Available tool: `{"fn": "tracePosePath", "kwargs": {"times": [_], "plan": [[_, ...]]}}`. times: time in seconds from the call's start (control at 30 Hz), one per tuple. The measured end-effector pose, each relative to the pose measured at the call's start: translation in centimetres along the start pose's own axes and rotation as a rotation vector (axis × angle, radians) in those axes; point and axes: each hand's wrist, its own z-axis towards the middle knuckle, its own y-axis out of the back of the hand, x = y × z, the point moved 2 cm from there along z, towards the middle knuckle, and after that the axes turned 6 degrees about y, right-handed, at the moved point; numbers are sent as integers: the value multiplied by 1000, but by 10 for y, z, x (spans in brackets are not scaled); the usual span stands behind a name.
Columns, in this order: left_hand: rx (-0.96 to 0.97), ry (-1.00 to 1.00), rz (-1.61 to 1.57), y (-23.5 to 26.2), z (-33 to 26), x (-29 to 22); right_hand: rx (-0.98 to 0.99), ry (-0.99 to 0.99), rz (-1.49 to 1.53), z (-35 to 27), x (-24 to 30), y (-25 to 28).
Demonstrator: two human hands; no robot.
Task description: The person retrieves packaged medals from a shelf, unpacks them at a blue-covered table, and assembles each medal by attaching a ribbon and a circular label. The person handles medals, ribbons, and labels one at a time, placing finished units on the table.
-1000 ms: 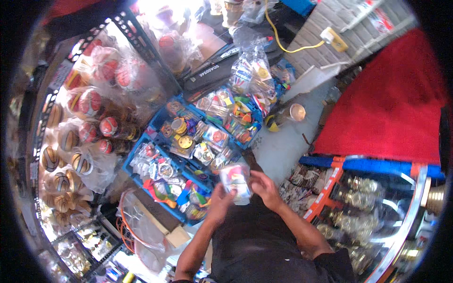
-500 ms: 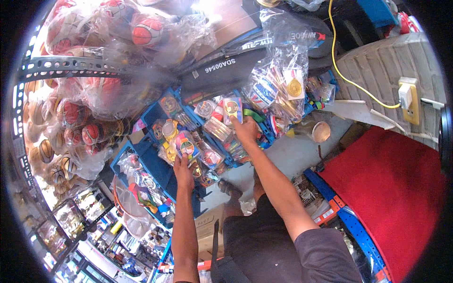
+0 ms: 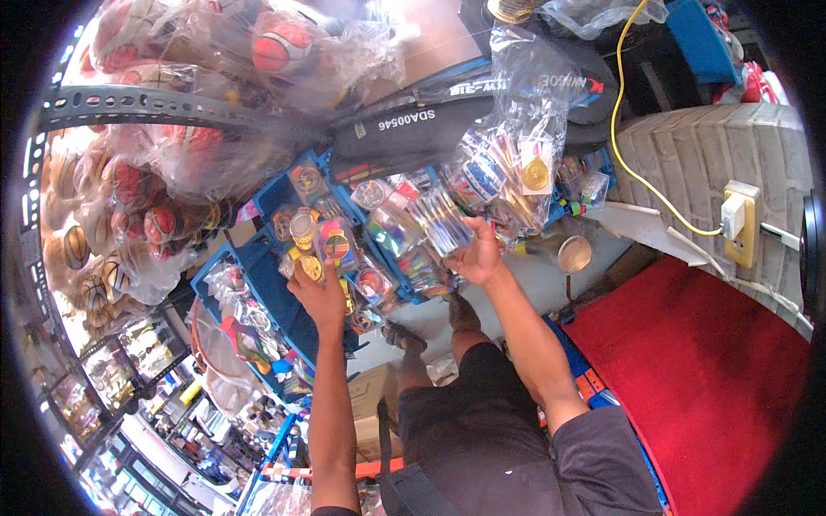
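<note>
My left hand reaches into a blue bin and grips a small gold medal in clear wrap, among other round packets. Further right, my right hand is raised and holds a clear plastic packet with striped ribbon-like pieces inside. It hovers over the blue bins of wrapped medals and badges. Just beyond it a large clear bag hangs, with a gold medal showing inside.
Bagged basketballs hang from a grey metal rack at left. A long black bag lies behind the bins. A red mat covers the floor at right, below a wall socket with a yellow cable. Glass shelves at lower left.
Both hands have risen from my chest out to the bins. The left hand now grips a gold medal, and the right hand has lifted a clear packet higher than before.
</note>
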Motion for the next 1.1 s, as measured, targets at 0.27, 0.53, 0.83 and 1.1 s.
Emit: {"fn": "tracePosePath", "kwargs": {"times": [0.27, 0.53, 0.83, 1.1], "plan": [[265, -728, -296, 63, -86, -97, 212, -53, -135, -62, -25, -82], [35, -857, -478, 141, -117, -45, 402, -222, -367, -116, -92, -159], [-343, -592, -597, 260, -182, 134, 814, -90, -963, -201, -258, -256], [-539, -389, -598, 368, -277, 338, 1037, -300, -1270, -277, -482, -291]]}}
